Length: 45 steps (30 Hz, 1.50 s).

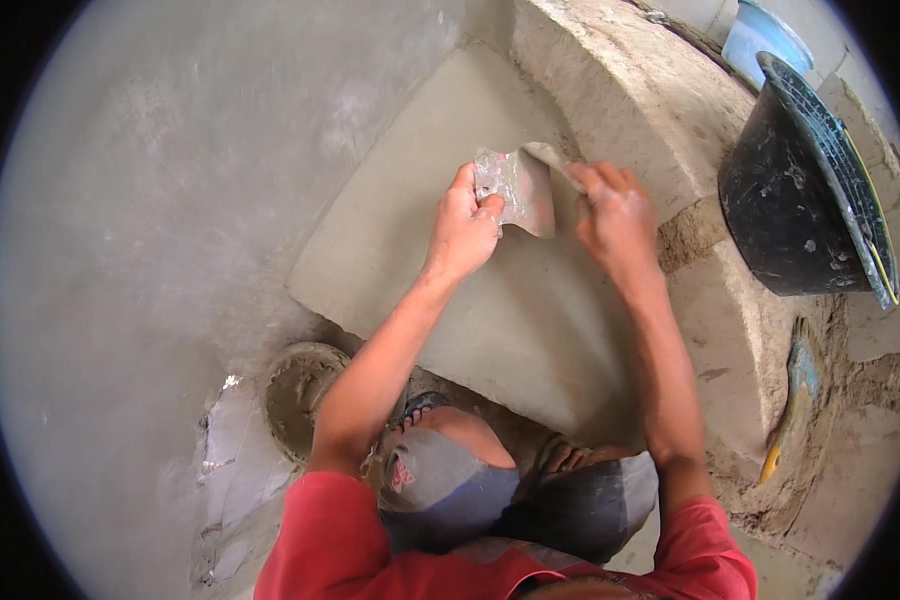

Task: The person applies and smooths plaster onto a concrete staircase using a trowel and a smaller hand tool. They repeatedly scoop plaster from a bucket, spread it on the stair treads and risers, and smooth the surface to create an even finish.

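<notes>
My left hand (464, 225) grips a thin, bent metal sheet (516, 190) by its left edge. Wet grey smears cover the sheet, and its lower edge curves. To its right, my right hand (618, 213) is closed on a narrow grey strip-like tool (553, 164), whose far end meets the sheet's upper right corner. Fingers cover the rest of that tool, so its exact kind does not show. Both hands are above a smooth, grey plastered slab (390, 215).
Left of my knees stands a round container (292, 400) of grey mortar. A black bucket (790, 205) leans at the right, with a blue bucket (767, 40) behind it. A yellow-handled brush (799, 390) lies on the rough ledge (720, 335). A plastered wall (170, 230) rises at left.
</notes>
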Each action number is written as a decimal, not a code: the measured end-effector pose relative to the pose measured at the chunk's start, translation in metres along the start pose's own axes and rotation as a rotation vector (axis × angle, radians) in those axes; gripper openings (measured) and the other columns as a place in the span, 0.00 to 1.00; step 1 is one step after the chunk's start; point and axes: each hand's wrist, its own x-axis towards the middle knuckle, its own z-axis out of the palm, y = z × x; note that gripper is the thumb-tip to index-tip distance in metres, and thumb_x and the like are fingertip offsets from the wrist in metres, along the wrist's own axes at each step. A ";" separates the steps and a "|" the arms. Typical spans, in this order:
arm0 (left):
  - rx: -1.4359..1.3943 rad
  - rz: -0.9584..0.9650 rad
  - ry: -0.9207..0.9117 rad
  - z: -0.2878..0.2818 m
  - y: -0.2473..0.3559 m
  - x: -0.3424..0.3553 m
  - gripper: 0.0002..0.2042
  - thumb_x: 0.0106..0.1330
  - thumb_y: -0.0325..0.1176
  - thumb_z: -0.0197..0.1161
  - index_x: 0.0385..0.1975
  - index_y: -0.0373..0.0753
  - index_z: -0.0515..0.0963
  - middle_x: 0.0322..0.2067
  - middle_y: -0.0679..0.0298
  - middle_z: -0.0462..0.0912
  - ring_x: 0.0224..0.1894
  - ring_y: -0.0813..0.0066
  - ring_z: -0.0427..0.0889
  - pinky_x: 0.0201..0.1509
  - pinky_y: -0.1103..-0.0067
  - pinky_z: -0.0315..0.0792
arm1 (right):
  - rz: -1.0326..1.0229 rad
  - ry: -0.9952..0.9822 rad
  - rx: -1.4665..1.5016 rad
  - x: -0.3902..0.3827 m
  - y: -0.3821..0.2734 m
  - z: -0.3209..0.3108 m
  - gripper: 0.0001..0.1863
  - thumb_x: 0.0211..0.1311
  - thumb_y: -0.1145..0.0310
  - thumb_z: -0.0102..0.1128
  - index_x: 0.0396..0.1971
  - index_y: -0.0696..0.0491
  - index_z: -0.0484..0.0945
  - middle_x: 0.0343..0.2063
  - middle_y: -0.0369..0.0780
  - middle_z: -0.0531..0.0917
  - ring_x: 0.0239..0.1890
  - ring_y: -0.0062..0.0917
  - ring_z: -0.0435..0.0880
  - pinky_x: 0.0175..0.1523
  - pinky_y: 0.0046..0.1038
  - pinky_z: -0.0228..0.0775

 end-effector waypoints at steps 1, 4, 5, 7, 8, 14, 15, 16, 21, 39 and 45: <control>0.075 -0.060 0.008 -0.004 -0.005 -0.001 0.19 0.67 0.23 0.55 0.58 0.33 0.72 0.30 0.66 0.80 0.25 0.83 0.75 0.29 0.77 0.71 | 0.091 -0.024 0.047 0.007 0.003 0.002 0.20 0.54 0.78 0.60 0.49 0.52 0.83 0.43 0.46 0.86 0.47 0.46 0.84 0.50 0.44 0.77; 0.150 -0.051 0.103 -0.020 -0.017 0.001 0.18 0.67 0.23 0.54 0.56 0.31 0.72 0.30 0.65 0.80 0.24 0.83 0.75 0.28 0.76 0.71 | 0.394 -0.159 -0.093 0.037 0.022 0.014 0.18 0.57 0.71 0.61 0.49 0.56 0.82 0.43 0.52 0.86 0.48 0.51 0.84 0.52 0.48 0.76; 0.076 -0.072 0.149 -0.024 -0.018 0.000 0.17 0.67 0.23 0.54 0.55 0.31 0.72 0.30 0.65 0.80 0.24 0.82 0.75 0.28 0.77 0.71 | 0.404 -0.200 -0.151 0.051 0.032 0.022 0.17 0.57 0.69 0.59 0.46 0.58 0.82 0.42 0.53 0.86 0.47 0.51 0.84 0.51 0.47 0.77; -0.067 -0.123 0.240 -0.035 -0.019 -0.008 0.15 0.67 0.23 0.54 0.53 0.29 0.72 0.30 0.64 0.80 0.24 0.82 0.75 0.28 0.77 0.70 | 0.409 -0.320 -0.247 0.076 0.053 0.049 0.16 0.58 0.67 0.58 0.43 0.61 0.82 0.42 0.53 0.86 0.47 0.51 0.85 0.51 0.45 0.78; -0.099 -0.157 0.232 -0.039 -0.017 -0.012 0.14 0.67 0.23 0.54 0.52 0.29 0.72 0.30 0.63 0.80 0.24 0.81 0.75 0.28 0.77 0.70 | 0.443 -0.417 -0.286 0.089 0.063 0.063 0.16 0.58 0.67 0.58 0.42 0.61 0.82 0.41 0.54 0.86 0.47 0.50 0.85 0.51 0.45 0.78; -0.212 -0.210 0.235 -0.064 -0.014 -0.028 0.12 0.67 0.23 0.53 0.49 0.30 0.72 0.29 0.62 0.79 0.22 0.81 0.74 0.27 0.78 0.71 | 0.360 -0.483 -0.526 0.120 0.072 0.126 0.12 0.62 0.69 0.57 0.36 0.62 0.85 0.38 0.53 0.88 0.44 0.47 0.89 0.48 0.44 0.82; -0.235 -0.213 0.243 -0.068 -0.016 -0.029 0.12 0.67 0.22 0.53 0.49 0.30 0.72 0.29 0.62 0.79 0.22 0.81 0.74 0.26 0.78 0.71 | 0.319 -0.499 -0.578 0.122 0.068 0.126 0.12 0.62 0.69 0.58 0.36 0.62 0.85 0.38 0.53 0.88 0.43 0.46 0.90 0.47 0.44 0.83; -0.259 -0.224 0.251 -0.071 -0.018 -0.031 0.12 0.67 0.22 0.53 0.49 0.30 0.72 0.29 0.62 0.79 0.22 0.81 0.74 0.26 0.78 0.71 | 0.290 -0.492 -0.594 0.124 0.064 0.125 0.12 0.63 0.69 0.58 0.37 0.62 0.85 0.37 0.53 0.88 0.43 0.46 0.90 0.46 0.44 0.83; -0.273 -0.212 0.312 -0.090 -0.022 -0.037 0.10 0.66 0.22 0.51 0.45 0.30 0.72 0.27 0.63 0.79 0.21 0.81 0.73 0.24 0.77 0.70 | 0.239 -0.452 -0.664 0.137 0.052 0.107 0.12 0.62 0.71 0.58 0.40 0.61 0.85 0.36 0.53 0.88 0.43 0.48 0.89 0.46 0.45 0.83; -0.126 -0.317 0.481 -0.161 0.005 -0.146 0.17 0.68 0.20 0.52 0.56 0.31 0.73 0.46 0.63 0.81 0.44 0.79 0.77 0.52 0.80 0.70 | 0.123 -0.315 -0.627 0.183 0.043 0.193 0.15 0.72 0.66 0.52 0.50 0.57 0.82 0.43 0.53 0.86 0.44 0.46 0.89 0.46 0.41 0.85; -0.113 -0.247 0.594 -0.177 0.005 -0.162 0.20 0.67 0.20 0.53 0.59 0.32 0.73 0.49 0.62 0.81 0.46 0.79 0.78 0.47 0.82 0.73 | -0.012 -0.371 -0.579 0.193 0.038 0.257 0.17 0.74 0.66 0.48 0.36 0.56 0.87 0.41 0.52 0.87 0.41 0.43 0.90 0.44 0.39 0.85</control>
